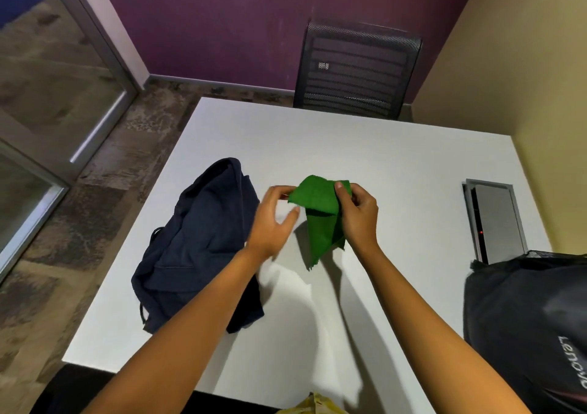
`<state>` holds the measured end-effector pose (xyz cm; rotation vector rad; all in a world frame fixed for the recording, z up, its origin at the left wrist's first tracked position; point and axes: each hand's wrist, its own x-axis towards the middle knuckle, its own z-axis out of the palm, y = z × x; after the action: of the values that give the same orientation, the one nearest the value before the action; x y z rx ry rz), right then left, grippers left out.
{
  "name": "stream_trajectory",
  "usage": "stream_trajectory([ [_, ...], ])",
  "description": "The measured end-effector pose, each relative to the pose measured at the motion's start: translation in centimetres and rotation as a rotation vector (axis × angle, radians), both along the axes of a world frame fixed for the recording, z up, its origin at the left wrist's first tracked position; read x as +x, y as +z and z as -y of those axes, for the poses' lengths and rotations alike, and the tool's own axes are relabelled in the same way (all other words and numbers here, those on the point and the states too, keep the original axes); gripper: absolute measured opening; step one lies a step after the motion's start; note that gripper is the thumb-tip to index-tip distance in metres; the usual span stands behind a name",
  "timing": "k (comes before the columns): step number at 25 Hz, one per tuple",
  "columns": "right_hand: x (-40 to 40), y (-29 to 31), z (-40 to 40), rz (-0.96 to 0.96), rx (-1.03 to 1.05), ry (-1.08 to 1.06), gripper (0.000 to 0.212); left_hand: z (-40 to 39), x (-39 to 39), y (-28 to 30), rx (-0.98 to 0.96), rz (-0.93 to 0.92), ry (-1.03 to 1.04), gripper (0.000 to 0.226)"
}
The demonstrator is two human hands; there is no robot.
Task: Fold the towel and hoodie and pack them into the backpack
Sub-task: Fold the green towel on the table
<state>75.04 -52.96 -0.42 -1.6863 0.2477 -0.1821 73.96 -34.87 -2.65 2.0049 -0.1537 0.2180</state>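
Both hands pinch green towel (pixel 317 204) aloft, part-folded, corner drooping | navy hoodie (pixel 197 245) crumpled

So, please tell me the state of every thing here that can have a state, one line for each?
Towel: held above the table, partly folded.
Hoodie: crumpled on the table, not folded.
Backpack: at the table's right edge; opening not visible.
Left hand: pinches the towel's left corner.
Right hand: grips the towel's right side.
Floor box lid: raised open.
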Motion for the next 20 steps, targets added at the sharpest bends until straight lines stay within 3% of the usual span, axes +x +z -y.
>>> stream_trajectory([
  [3,-0.6,0.1,1.2,-0.027,0.010,0.070,0.045,2.2,-0.7,0.6,0.023,0.015,-0.152,0.052],
  [7,-1.1,0.4,2.8,-0.067,-0.040,0.099,0.040,2.0,-0.2,0.9,0.088,0.039,-0.143,0.024],
  [8,-1.1,0.5,3.1,-0.068,-0.058,0.090,0.036,1.9,-0.2,1.2,0.124,0.011,-0.195,0.033],
  [11,-1.4,1.0,3.6,-0.067,-0.070,0.107,0.037,2.7,-1.5,1.6,0.343,-0.005,-0.307,0.089],
  [12,-1.6,1.1,3.6,-0.053,-0.068,0.126,0.041,3.1,-1.9,1.5,0.398,0.050,-0.269,0.092],
  [16,-1.6,1.4,4.6,-0.014,-0.084,0.187,0.021,3.6,-1.6,1.6,0.288,0.255,-0.041,0.030],
  [20,-1.5,2.3,5.7,0.003,-0.057,0.255,0.017,3.7,0.0,4.8,0.142,0.165,-0.119,0.011],
])
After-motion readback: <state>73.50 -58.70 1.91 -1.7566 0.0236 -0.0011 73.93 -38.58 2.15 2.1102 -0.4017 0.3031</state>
